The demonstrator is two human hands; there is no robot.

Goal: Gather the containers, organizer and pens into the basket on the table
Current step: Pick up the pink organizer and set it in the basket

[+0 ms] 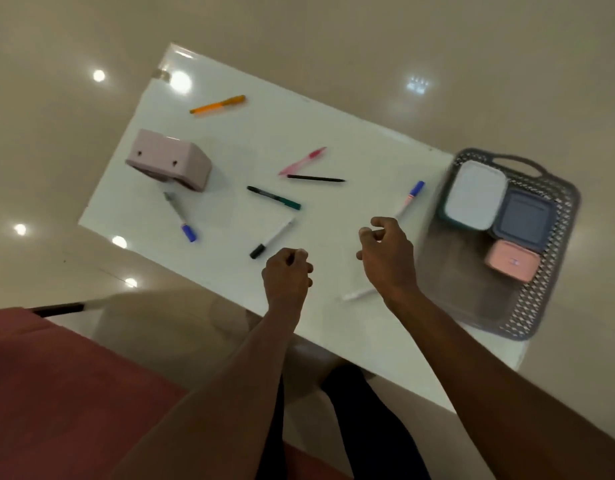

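A grey lattice basket (541,306) stands at the right end of the white table (229,150). It holds a white-lidded container (474,195), a blue-grey container (524,220) and a small pink container (512,261). The pink organizer (169,159) lies at the table's left. Several pens are scattered about: orange (217,105), pink (302,161), thin black (316,178), green marker (273,198), two blue-capped (410,199) (179,216), a black-capped one (271,239). A white pen (358,294) lies partly under my right wrist. My left hand (287,271) is a closed fist, holding nothing. My right hand (385,254) hovers loosely curled, holding nothing.
The table's near edge runs diagonally under my forearms. A red cushion (56,375) fills the lower left, with a dark rod (56,309) at its top. Dark-clothed legs (368,427) show below the table. Glossy beige floor (333,29) surrounds everything.
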